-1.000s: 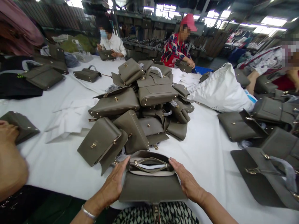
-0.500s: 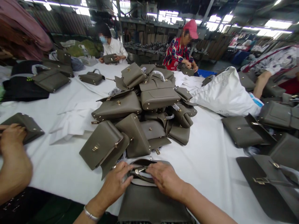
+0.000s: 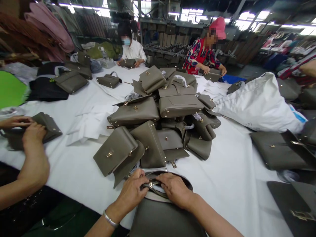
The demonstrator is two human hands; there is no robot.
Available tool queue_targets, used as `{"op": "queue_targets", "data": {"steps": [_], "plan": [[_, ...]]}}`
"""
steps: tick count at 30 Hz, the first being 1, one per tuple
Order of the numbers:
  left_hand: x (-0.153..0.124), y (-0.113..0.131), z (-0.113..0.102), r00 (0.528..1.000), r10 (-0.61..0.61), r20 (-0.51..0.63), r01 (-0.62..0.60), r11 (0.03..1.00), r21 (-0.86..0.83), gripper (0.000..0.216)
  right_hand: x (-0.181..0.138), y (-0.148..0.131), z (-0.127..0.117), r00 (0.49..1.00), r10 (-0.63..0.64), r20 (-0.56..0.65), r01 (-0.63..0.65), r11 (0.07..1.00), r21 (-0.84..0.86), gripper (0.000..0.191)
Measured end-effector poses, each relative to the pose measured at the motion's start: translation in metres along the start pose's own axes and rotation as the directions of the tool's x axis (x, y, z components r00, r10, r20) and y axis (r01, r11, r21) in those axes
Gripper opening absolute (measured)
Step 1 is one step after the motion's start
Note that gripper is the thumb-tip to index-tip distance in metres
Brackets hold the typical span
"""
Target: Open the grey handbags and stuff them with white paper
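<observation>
We work at the near edge of the white surface (image 3: pixel 229 171), with bare cloth open to our right and the pile of bags (image 3: pixel 160 118) just ahead. Our left hand (image 3: pixel 132 192) and right hand (image 3: pixel 175 189) curl their fingers over the mouth of the grey bag (image 3: pixel 160 217), pinching its zipper (image 3: pixel 154 183). Half a second ago our hands sat the same; the view has shifted left.

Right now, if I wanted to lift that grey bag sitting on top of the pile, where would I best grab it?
Probably by the arched handle above the top bag, coming down from above. The bag sits upright on the pile, its flap side facing the camera, and the handle stands clear of the neighbouring bags, so fingers could likely hook under it.
</observation>
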State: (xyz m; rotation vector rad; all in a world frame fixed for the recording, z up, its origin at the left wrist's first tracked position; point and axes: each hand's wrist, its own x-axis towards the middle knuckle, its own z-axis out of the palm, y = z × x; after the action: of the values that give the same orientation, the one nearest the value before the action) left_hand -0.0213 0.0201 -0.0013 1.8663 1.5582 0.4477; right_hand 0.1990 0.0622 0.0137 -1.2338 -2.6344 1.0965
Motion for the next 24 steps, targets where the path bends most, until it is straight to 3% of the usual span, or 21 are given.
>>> {"op": "queue_targets", "data": {"steps": [2, 6, 8, 10, 12, 15, 18, 24], "plan": [[-0.001, -0.004, 0.005, 0.999, 0.035, -0.029, -0.037, 0.998, -0.057, 0.025, 0.009, -0.008, 0.000, 0.997, -0.074, -0.013, 0.075, 0.994, 0.085, 0.043], [-0.009, -0.013, 0.014, 0.996, 0.047, -0.077, -0.059, 0.986, -0.158, 0.027, 0.034, -0.011, -0.002, 0.978, -0.118, 0.170, 0.091, 0.984, 0.155, 0.035], [-0.013, -0.015, 0.015, 0.998, 0.013, -0.068, -0.025, 0.983, -0.180, 0.027, 0.040, -0.008, -0.002, 0.971, -0.153, 0.183, 0.119, 0.976, 0.182, 0.031], [-0.014, -0.013, 0.013, 0.999, 0.009, -0.039, -0.015, 0.988, -0.154, 0.029, 0.039, -0.006, -0.001, 0.973, -0.183, 0.139, 0.169, 0.979, 0.112, 0.026], [-0.012, -0.008, 0.009, 0.999, 0.036, 0.011, -0.035, 0.998, -0.060, 0.031, 0.034, -0.007, -0.001, 0.960, -0.257, 0.114, 0.268, 0.959, -0.092, 0.021], [-0.003, 0.002, 0.001, 0.995, 0.082, 0.060, -0.090, 0.987, 0.130, 0.021, 0.028, -0.013, -0.005, 0.870, -0.475, 0.135, 0.484, 0.767, -0.421, 0.022], [0.005, 0.009, -0.005, 0.989, 0.122, 0.087, -0.140, 0.963, 0.230, 0.012, 0.028, -0.018, -0.012, 0.757, -0.624, 0.191, 0.615, 0.583, -0.532, 0.022], [0.006, 0.010, -0.006, 0.985, 0.160, 0.065, -0.171, 0.958, 0.232, 0.013, 0.019, -0.020, -0.034, 0.664, -0.627, 0.407, 0.728, 0.416, -0.546, 0.021]]}}
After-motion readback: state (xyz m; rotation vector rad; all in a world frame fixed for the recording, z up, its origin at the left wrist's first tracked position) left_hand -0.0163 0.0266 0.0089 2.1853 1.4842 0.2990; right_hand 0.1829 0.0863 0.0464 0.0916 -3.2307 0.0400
